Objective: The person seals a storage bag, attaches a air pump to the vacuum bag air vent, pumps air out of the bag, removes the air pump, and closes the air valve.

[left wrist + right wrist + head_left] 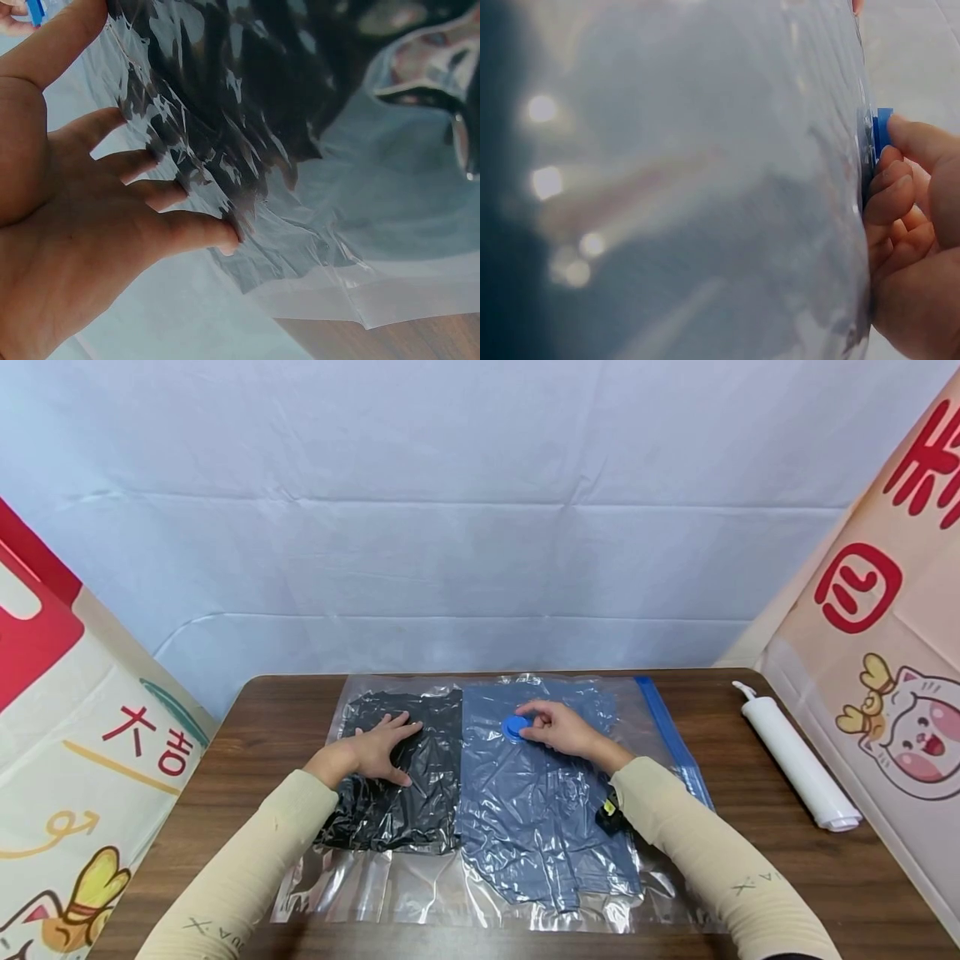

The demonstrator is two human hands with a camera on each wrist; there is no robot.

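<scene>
A clear vacuum storage bag [405, 893] lies flat on the table, with folded black clothing [427, 793] in its left half and blue clothing [517, 827] in its right half. On top of the blue side sits a round blue valve cap [513, 727]. The thumb and index finger of my right hand [558, 729] pinch this cap at its right edge, and the right wrist view shows the blue valve cap [884, 129] side-on at the thumb. With fingers spread, my left hand [375, 752] rests on the bag over the black clothing.
A white hand pump [802, 764] lies along the right side of the wooden table [247, 735]. The bag's blue zip strip [671, 727] runs down its right edge. Pale cloth hangs behind, and printed panels stand on both sides.
</scene>
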